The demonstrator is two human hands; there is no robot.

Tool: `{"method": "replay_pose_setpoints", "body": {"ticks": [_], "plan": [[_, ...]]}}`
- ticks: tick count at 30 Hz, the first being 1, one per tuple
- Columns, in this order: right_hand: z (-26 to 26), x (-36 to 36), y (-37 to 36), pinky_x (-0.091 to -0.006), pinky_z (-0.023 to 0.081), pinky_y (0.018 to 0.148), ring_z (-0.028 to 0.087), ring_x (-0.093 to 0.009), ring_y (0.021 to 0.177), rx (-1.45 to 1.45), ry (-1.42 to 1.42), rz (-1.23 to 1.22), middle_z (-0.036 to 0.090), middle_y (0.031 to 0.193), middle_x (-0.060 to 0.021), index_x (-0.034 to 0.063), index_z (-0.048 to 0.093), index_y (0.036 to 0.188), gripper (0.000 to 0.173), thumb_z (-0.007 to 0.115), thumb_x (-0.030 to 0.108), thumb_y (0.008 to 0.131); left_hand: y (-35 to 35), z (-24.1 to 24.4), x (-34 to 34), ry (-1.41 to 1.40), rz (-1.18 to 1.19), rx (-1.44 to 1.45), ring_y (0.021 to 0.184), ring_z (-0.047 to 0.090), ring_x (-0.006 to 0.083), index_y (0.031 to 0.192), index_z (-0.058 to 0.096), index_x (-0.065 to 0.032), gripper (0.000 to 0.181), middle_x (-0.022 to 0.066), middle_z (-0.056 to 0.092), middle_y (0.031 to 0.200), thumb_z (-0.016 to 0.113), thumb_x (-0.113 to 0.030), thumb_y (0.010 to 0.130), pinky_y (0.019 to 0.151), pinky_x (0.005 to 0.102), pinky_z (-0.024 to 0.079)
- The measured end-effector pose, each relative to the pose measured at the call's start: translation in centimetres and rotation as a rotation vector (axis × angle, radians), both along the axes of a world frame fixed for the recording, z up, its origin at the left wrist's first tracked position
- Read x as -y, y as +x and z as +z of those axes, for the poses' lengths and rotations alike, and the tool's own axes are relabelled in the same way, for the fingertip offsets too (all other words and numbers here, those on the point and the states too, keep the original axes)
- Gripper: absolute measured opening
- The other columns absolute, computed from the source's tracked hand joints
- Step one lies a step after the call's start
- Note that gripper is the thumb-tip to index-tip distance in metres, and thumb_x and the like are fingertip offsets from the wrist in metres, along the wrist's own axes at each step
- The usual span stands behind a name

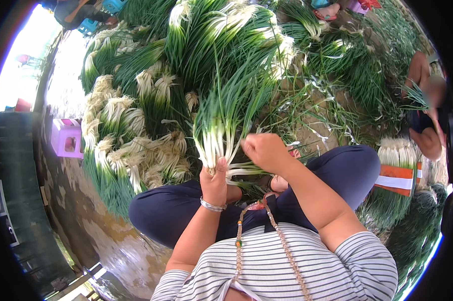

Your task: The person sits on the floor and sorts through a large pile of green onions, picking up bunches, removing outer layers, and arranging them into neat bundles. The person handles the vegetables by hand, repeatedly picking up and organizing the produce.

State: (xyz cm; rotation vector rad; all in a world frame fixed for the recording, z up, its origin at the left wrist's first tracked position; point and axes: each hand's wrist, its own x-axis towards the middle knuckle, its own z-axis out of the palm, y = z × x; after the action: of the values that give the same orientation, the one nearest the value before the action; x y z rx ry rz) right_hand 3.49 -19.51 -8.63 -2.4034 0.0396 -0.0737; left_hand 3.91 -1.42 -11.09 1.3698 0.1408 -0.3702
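My left hand (213, 184) grips a bunch of scallions (219, 139) near the root ends, thumb across the front. Its white stems fan upward into long green leaves. Just right of those stems is my right hand (266, 152), its fingers curled in; whether a leaf or stalk is pinched in them is hidden. More scallion stalks (245, 170) lie crosswise below the bunch, between my bent knees. Loose peeled leaves and scraps (316, 120) litter the ground ahead of my right knee.
Large heaps of scallions (226, 41) spread ahead, with root-end bundles (117, 113) to the left. A purple plastic stool (66, 138) stands on the wet floor (109, 240). By my right knee are scallions wrapped with an orange and white band (395, 180). Another person (423, 124) sits far right.
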Motion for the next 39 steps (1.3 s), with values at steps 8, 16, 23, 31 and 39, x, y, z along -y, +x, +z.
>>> {"method": "replay_pose_setpoints", "body": {"ticks": [8,16,23,31,39], "plan": [[3.5,-0.7,-0.7,-0.0255,0.044,0.052,0.054,-0.012,0.059,-0.044,1.205,0.487,0.057,0.077,-0.0082,0.0007,0.059,0.079,0.022,0.057,0.019,0.091,0.5,-1.4,-0.8,0.09,-0.046,0.13,0.066,0.047,0.0068,0.093,0.059,-0.0004,0.021,-0.0011,0.057,0.074,0.062,-0.022,0.092,0.059,0.0247,0.041],[1.9,0.7,2.9,-0.0294,0.05,0.062,0.063,-0.018,0.075,-0.262,0.53,0.107,0.064,0.102,-0.013,0.0015,0.057,0.111,0.039,0.061,0.034,0.089,0.3,0.3,-0.3,0.425,-0.204,0.303,0.061,0.055,0.0145,0.101,0.06,0.0013,0.027,0.0084,0.061,0.071,0.059,-0.025,0.093,0.058,0.0294,0.045],[7.6,0.1,-0.3,-0.0286,0.043,0.052,0.054,-0.018,0.053,-0.467,0.576,0.957,0.057,0.063,-0.0078,0.0017,0.06,0.072,0.018,0.06,0.014,0.085,1.3,-0.1,-1.0,0.5,-0.191,0.27,0.051,0.043,0.0185,0.081,0.058,0.0015,0.035,0.0091,0.051,0.058,0.053,-0.03,0.095,0.048,0.0336,0.037],[6.2,4.9,1.3,-0.0424,0.035,0.102,0.046,-0.029,0.12,0.304,-0.283,-0.035,0.052,0.13,-0.0117,0.0113,0.053,0.127,0.046,0.063,0.021,0.083,0.6,0.6,-0.4,0.615,-0.246,0.75,0.061,0.06,0.0362,0.091,0.061,-0.0004,0.024,0.017,0.062,0.07,0.062,-0.024,0.088,0.054,0.04,0.047],[2.3,1.7,0.7,-0.0384,0.044,0.081,0.054,-0.029,0.093,0.181,0.022,0.082,0.059,0.095,-0.0089,0.0065,0.06,0.098,0.016,0.06,0.009,0.082,0.5,0.4,-0.2,0.571,-0.267,0.77,0.068,0.062,0.0362,0.1,0.059,0.0002,0.025,0.0175,0.064,0.078,0.061,-0.022,0.089,0.058,0.0396,0.049]]}}
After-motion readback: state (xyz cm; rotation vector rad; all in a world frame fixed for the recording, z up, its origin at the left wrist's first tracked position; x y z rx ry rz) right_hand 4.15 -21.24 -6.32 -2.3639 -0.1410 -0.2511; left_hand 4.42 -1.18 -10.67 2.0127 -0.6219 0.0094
